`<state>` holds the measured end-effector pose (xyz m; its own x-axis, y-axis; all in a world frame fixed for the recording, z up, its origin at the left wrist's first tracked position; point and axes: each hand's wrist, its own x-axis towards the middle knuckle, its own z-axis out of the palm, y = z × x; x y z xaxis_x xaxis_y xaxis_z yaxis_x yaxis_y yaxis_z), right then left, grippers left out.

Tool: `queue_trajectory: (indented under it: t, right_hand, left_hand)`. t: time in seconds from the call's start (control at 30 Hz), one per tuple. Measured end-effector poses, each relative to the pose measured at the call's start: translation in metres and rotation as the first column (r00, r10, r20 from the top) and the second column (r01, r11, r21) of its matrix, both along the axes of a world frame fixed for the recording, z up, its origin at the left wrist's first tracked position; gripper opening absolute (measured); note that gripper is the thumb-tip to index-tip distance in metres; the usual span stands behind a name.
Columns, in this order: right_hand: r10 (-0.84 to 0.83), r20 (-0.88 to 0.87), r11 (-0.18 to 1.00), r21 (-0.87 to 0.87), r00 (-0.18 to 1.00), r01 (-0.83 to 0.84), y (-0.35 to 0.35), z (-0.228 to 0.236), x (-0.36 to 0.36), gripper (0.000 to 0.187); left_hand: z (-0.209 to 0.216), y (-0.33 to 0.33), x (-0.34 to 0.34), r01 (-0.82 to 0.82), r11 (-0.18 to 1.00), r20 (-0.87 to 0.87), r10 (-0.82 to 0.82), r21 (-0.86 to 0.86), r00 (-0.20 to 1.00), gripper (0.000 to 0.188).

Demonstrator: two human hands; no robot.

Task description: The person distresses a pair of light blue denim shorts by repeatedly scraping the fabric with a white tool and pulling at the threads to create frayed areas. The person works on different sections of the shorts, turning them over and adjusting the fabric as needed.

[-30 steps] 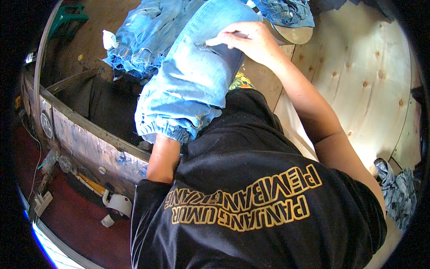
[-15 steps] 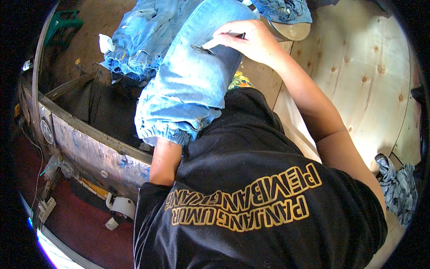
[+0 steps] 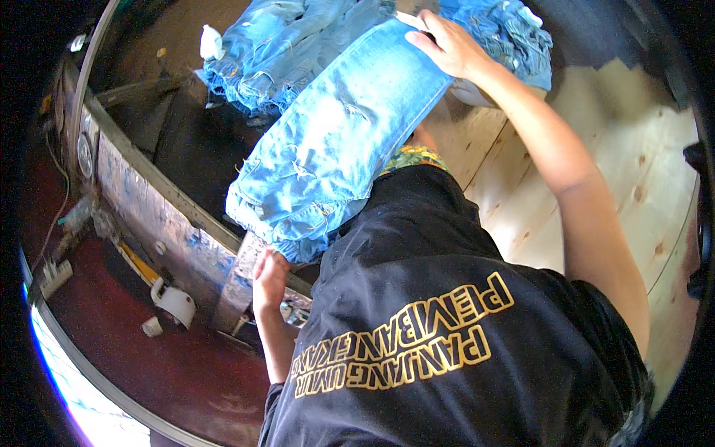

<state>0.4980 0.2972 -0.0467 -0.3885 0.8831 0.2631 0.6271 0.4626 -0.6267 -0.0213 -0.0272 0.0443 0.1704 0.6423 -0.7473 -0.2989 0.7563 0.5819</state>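
Observation:
A light blue denim trouser leg, faded and frayed in places, slants across my lap from upper right to lower left. Its gathered hem hangs just above my left hand, whose curled fingers meet the lower edge of the cloth. At the upper end of the leg is my right hand. Between its thumb and fingers it pinches a small pale stick, whose exact kind I cannot make out. The dark torn spot on the denim seen earlier does not show now.
More jeans lie in a heap at the far left, and another denim bundle rests on a round container at the upper right. A worn wooden frame runs along the left. Pale planks cover the right side.
My left hand has come out of the leg's hem opening and is now beside it. My right hand has lifted off the torn spot and moved to the leg's upper end, still holding the stick.

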Motion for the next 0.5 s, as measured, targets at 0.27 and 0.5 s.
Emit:
queue_trajectory:
  t: [0.27, 0.5]
  right_hand:
    - [0.307, 0.491, 0.95, -0.104, 0.815, -0.295, 0.093, 0.027, 0.158, 0.044]
    - [-0.109, 0.478, 0.994, 0.05, 0.872, 0.098, 0.179, 0.118, 0.076, 0.036]
  left_hand:
    - [0.007, 0.064, 0.193, 0.188, 0.978, -0.908, 0.006, 0.094, 0.419, 0.018]
    - [-0.023, 0.091, 0.266, -0.285, 0.836, -0.39, 0.485, 0.469, 0.783, 0.015]
